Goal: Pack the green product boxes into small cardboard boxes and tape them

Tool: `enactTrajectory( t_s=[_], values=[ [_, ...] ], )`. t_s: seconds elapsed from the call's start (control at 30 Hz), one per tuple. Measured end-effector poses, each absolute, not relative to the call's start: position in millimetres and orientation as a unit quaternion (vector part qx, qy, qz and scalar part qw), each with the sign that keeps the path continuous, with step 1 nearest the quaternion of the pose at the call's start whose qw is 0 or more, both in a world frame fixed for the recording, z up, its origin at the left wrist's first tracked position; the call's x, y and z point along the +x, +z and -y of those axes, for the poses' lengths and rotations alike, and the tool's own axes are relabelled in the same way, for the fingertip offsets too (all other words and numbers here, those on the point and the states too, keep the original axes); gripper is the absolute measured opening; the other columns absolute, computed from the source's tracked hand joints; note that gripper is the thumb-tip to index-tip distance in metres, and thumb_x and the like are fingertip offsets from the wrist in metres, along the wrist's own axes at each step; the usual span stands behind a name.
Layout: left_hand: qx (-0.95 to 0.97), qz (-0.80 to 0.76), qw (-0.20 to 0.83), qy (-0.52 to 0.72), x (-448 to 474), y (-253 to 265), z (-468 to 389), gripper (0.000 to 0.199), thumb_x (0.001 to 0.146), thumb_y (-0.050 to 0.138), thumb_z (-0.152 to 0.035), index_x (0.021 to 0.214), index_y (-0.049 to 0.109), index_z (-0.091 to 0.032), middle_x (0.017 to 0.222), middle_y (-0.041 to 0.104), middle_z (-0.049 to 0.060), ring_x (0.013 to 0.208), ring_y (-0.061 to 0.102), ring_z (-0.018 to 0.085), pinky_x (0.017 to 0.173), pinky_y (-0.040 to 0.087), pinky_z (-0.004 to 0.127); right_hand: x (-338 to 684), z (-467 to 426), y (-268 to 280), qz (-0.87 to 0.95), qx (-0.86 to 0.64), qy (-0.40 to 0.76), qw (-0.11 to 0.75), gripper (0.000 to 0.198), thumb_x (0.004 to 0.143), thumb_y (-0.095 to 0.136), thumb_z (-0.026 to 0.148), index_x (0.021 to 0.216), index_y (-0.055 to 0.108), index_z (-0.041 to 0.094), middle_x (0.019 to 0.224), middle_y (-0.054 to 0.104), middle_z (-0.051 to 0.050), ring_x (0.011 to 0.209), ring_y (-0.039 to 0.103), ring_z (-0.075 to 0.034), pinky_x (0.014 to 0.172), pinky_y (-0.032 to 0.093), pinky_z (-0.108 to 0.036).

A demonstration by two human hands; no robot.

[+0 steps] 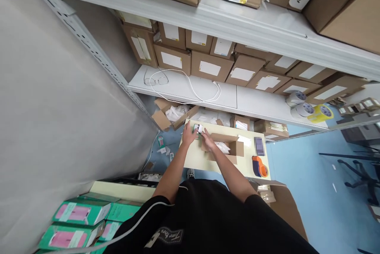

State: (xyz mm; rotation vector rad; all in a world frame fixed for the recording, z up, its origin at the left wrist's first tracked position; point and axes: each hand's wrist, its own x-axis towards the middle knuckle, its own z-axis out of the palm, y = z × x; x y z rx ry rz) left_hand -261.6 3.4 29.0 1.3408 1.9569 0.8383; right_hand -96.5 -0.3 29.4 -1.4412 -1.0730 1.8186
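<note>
On the pale yellow table (197, 161), a small white and green box (198, 128) sits between my two hands. My left hand (189, 135) grips its left side, with the thumb at the near edge. The fingers of my right hand (208, 141) close on a white part at the box's right side. Their exact grip is too small to make out. Just under my right wrist stands an open cardboard carton (240, 149) with its flaps spread. White plastic-wrapped items (222, 148) lie inside it, partly covered by my right forearm.
An orange and blue tape dispenser (260, 167) and a blurred dark rectangular item (259, 146) lie on the table's right. Behind rises a white shelf (231, 92) with labelled cartons (210, 68), a white cable (190, 84) and tape rolls (303, 110). Green boxes (74, 214) are stacked at lower left.
</note>
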Motion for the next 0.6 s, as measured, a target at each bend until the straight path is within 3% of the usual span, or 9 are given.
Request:
enactTrajectory(
  t_s=[0.13, 0.27, 0.43, 0.53, 0.6],
  values=[
    [0.464, -0.749, 0.396, 0.260, -272, 15, -15, 0.084, 0.094, 0.066, -0.046, 0.163, 0.030, -0.012, 0.152, 0.054, 0.021, 0.141, 0.051, 0.033, 0.114, 0.041, 0.040, -120, 13, 20, 0.392, -0.491, 0.730, 0.270, 0.083, 0.090, 0.060, 0.060, 0.165, 0.030, 0.038, 0.170, 0.035, 0.001, 0.158, 0.032, -0.023, 0.125, 0.032, -0.052],
    [0.482, -0.761, 0.367, 0.233, -278, 14, -3, 0.088, 0.090, 0.071, -0.045, 0.164, 0.031, -0.016, 0.148, 0.056, 0.022, 0.134, 0.058, 0.035, 0.110, 0.045, 0.042, -118, 19, 25, 0.376, -0.484, 0.748, 0.257, 0.082, 0.089, 0.063, 0.055, 0.164, 0.033, 0.037, 0.164, 0.047, -0.003, 0.154, 0.041, -0.025, 0.124, 0.034, -0.053],
    [0.485, -0.772, 0.311, 0.270, -299, 49, 21, 0.084, 0.093, 0.066, -0.048, 0.163, 0.033, -0.018, 0.143, 0.059, 0.022, 0.130, 0.061, 0.038, 0.107, 0.048, 0.045, -93, 20, 38, 0.397, -0.488, 0.718, 0.297, 0.082, 0.086, 0.070, 0.056, 0.160, 0.040, 0.040, 0.154, 0.059, -0.005, 0.141, 0.056, -0.029, 0.119, 0.040, -0.056],
    [0.481, -0.750, 0.291, 0.350, -308, 75, 37, 0.088, 0.095, 0.063, -0.054, 0.166, 0.026, -0.020, 0.154, 0.052, 0.021, 0.141, 0.053, 0.037, 0.114, 0.044, 0.047, -73, 24, 46, 0.422, -0.534, 0.641, 0.354, 0.089, 0.082, 0.073, 0.062, 0.161, 0.041, 0.034, 0.157, 0.055, -0.008, 0.148, 0.048, -0.029, 0.123, 0.037, -0.053],
    [0.479, -0.705, 0.344, 0.394, -302, 87, 45, 0.087, 0.096, 0.062, -0.056, 0.168, 0.023, -0.025, 0.162, 0.046, 0.015, 0.147, 0.047, 0.034, 0.119, 0.041, 0.044, -58, 29, 51, 0.415, -0.579, 0.580, 0.396, 0.092, 0.081, 0.072, 0.065, 0.161, 0.043, 0.030, 0.162, 0.049, -0.008, 0.153, 0.041, -0.029, 0.126, 0.033, -0.050]
  ],
)
